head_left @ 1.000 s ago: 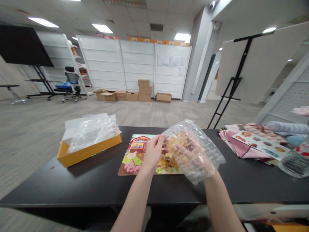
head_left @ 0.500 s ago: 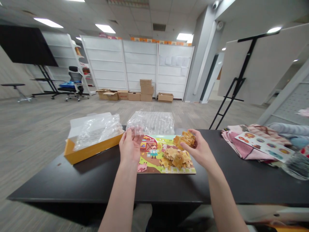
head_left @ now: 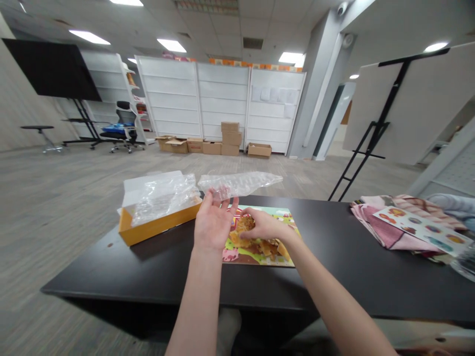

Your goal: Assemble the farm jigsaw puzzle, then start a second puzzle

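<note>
My left hand (head_left: 213, 225) is raised above the bench (head_left: 156, 277), palm toward me, fingers spread, and its fingertips pinch one end of the bag (head_left: 237, 183), a clear bubbled one that stretches out flat to the right, above the far edge of the bench. My right hand (head_left: 265, 226) is lower, curled over the pieces (head_left: 256, 242), a loose heap of tan puzzle pieces; its fingers are pressed together around a clump of them at the top of the heap (how many I cannot tell). The heap lies on the board (head_left: 287, 220), a bright farm picture lying flat near the middle of the bench, closer to the far edge than to the near one. My two hands are just beside each other, thumb nearly to thumb.

Toward the left end of the bench sits the box (head_left: 156, 228), yellow-sided and open, with a crumpled clear wrap (head_left: 163, 195) lying in it. At the right end, well apart from my hands, lies a pile of pink cloth (head_left: 378, 225) with a sticker sheet (head_left: 423, 230) resting on top. Beyond the bench there is grey floor, white panels and some cartons (head_left: 222, 141) stacked against them.
</note>
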The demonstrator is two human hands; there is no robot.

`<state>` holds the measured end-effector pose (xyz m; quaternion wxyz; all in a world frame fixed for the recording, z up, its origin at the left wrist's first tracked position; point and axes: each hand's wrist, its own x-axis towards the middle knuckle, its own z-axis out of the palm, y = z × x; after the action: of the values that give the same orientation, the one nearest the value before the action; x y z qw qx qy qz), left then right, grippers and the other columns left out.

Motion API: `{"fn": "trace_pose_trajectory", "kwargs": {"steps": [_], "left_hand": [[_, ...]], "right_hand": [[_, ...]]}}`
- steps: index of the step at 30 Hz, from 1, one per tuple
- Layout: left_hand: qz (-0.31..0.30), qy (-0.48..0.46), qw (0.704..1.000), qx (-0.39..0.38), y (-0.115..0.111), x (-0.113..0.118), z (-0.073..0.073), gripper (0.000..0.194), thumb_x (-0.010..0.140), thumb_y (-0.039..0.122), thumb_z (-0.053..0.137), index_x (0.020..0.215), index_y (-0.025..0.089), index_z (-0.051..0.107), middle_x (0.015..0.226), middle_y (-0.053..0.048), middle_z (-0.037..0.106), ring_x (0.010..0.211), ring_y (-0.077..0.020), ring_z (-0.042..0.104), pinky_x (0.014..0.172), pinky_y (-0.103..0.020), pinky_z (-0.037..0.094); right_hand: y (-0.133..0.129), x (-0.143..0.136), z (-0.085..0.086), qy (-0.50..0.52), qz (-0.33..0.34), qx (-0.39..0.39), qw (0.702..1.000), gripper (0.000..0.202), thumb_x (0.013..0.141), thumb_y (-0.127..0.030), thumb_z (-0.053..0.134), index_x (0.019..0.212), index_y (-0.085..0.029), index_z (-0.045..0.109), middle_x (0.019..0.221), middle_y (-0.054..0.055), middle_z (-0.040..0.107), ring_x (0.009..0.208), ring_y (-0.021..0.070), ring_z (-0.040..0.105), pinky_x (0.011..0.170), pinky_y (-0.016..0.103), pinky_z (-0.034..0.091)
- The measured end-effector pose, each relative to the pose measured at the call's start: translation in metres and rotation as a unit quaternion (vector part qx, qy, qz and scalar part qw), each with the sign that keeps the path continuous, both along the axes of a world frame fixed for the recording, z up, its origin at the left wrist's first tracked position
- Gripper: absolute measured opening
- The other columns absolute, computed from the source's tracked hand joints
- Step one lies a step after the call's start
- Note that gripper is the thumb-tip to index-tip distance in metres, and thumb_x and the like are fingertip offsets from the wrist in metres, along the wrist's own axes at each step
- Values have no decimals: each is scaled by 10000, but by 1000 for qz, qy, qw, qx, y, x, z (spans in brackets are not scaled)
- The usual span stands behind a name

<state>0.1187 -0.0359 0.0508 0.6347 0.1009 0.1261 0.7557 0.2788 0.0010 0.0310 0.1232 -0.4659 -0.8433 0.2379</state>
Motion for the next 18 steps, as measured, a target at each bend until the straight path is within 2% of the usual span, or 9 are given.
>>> {"fn": "trace_pose_trajectory", "kwargs": {"steps": [5,12,18], "left_hand": [[-50,25,998,-9,0,-2,-5,177,956,208,568,801,204,653,960,-38,719,934,-175,671,928,-404,569],[-61,51,996,-46,4,6,-12,105,919,198,607,820,181,638,925,-58,701,865,-172,686,848,-344,589],[-75,60,995,-37,11,10,-24,107,920,188,584,822,179,627,876,-51,710,768,-158,682,746,-308,579]], "right_hand": [[1,3,-7,-12,-1,-28,1000,611,788,-405,740,1321,-155,574,1257,141,694,1084,294,667,920,373,486],[-1,3,-20,-24,52,38,998,530,855,-426,691,1290,-143,585,1221,166,667,1081,305,629,941,403,465],[0,2,-30,-31,50,67,996,429,900,-485,645,1146,-135,608,1165,175,644,1061,308,605,929,405,462]]}}
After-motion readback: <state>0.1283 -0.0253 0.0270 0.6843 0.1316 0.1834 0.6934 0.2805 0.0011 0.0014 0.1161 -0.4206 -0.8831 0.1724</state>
